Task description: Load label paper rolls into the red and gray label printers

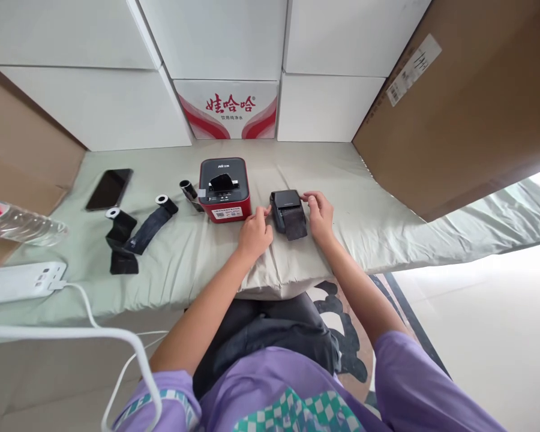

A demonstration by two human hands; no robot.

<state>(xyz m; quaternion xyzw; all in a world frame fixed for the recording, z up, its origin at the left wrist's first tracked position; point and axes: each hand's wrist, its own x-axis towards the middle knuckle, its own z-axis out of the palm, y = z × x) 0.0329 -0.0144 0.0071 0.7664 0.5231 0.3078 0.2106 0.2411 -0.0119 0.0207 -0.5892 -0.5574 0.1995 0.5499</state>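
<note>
A small black portable printer (284, 200) lies on the covered table in front of me. A strip of black paper (296, 224) hangs from its front. Against the printer's left side rest the curled fingers of my left hand (255, 231). My right hand (320, 216) is at the opposite side, its fingertips touching the upper right corner. Just left of my left hand stands a larger red and black printer (227, 201), with black paper (222, 182) poking out of its top slot.
Two partly unrolled black paper rolls (150, 231) lie to the left, and another roll (189, 191) touches the red printer. Farther left are a phone (110, 189), a water bottle (31, 225) and a white power strip (20, 282) with cables. White boxes (229, 39) and a brown carton (463, 120) border the table.
</note>
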